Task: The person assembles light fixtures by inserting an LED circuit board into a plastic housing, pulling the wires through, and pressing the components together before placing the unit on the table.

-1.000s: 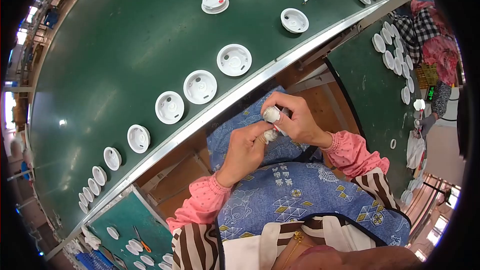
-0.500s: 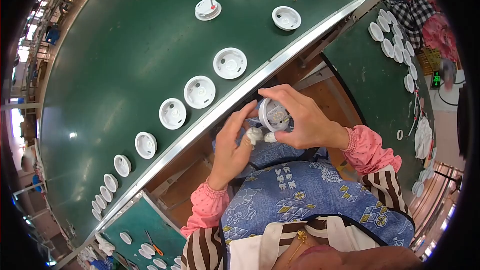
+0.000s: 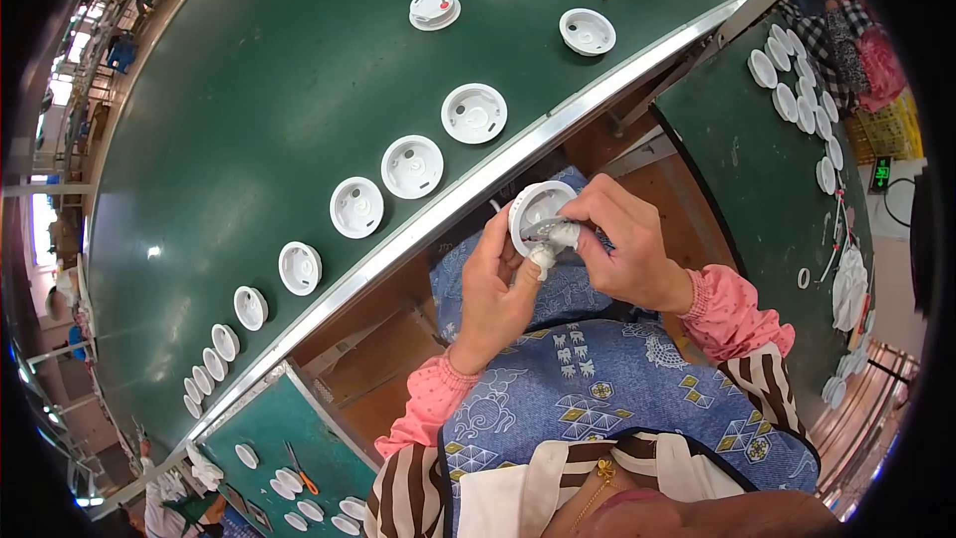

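Observation:
Both hands are over my lap, beside the metal edge of the green table. My left hand (image 3: 498, 289) grips a round white housing (image 3: 539, 207) by its rim, with a white wrap on the thumb. Fingers of my right hand (image 3: 622, 244), one of them also wrapped in white, pinch a thin grey disc (image 3: 545, 228) at the housing's opening. The disc is tilted and partly inside the housing; its far side is hidden. On the green table, similar white housings (image 3: 412, 166) lie in a curved row along the edge.
White units with upright grey stems (image 3: 435, 9) stand on the green table (image 3: 249, 120). A side table (image 3: 712, 149) at the right holds white discs and a cloth (image 3: 849, 287). Lower left, orange-handled scissors (image 3: 302, 468) lie among white discs. Another person (image 3: 851, 50) is at the upper right.
The right hand has moved from the housing's rim to its opening and now pinches the grey disc, tilted up. The left hand has taken hold of the housing. The view has shifted slightly.

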Action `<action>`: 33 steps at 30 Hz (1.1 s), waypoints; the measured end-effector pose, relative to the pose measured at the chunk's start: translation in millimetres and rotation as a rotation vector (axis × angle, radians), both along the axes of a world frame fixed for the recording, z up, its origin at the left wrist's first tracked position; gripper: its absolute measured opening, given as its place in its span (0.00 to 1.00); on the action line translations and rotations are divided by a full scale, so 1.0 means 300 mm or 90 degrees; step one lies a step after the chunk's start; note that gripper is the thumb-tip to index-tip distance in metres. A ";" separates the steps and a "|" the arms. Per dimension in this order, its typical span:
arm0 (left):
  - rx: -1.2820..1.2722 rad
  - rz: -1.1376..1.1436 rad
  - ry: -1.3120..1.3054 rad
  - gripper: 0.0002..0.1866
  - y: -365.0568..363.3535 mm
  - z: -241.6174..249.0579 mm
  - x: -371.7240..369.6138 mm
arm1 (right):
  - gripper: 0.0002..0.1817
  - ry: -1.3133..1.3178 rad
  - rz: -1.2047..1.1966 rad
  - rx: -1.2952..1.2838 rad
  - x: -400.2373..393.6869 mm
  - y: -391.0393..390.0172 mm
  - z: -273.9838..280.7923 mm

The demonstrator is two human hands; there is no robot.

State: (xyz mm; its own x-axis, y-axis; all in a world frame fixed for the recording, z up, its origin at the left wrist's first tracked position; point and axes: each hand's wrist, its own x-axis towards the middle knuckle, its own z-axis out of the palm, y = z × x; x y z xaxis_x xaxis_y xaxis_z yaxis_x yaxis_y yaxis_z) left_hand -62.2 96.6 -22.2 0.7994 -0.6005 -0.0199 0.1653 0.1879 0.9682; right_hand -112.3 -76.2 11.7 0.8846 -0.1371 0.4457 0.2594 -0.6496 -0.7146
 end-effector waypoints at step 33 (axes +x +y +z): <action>0.060 0.108 0.031 0.17 -0.034 -0.040 0.004 | 0.11 0.168 -0.055 0.168 0.039 0.051 -0.039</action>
